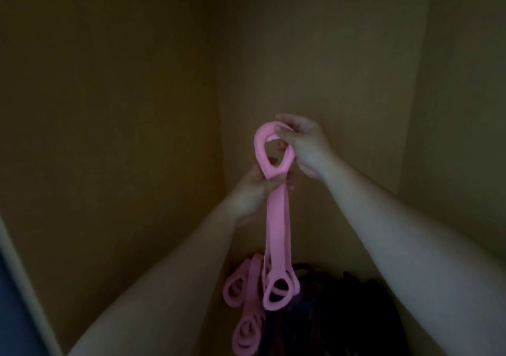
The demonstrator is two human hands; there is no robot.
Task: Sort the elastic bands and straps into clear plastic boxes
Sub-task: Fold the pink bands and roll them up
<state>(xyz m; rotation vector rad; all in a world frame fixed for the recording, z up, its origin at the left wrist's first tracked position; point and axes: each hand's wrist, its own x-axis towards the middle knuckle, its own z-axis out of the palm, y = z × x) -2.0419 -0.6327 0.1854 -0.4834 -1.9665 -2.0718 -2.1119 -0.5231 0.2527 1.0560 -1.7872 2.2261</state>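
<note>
Held up in dim light: long pink elastic strap with looped ends point(276, 218) | left hand point(254, 191) pinching it just under top loop | right hand point(304, 147) pinching loop's top | pink looped straps point(241, 298) lying below, beside dark tangled pile point(342, 314)

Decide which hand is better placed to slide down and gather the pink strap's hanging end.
Probably the left hand: it grips the pink strap lower, nearer the dangling end, while the right hand pinches the top loop.
</note>
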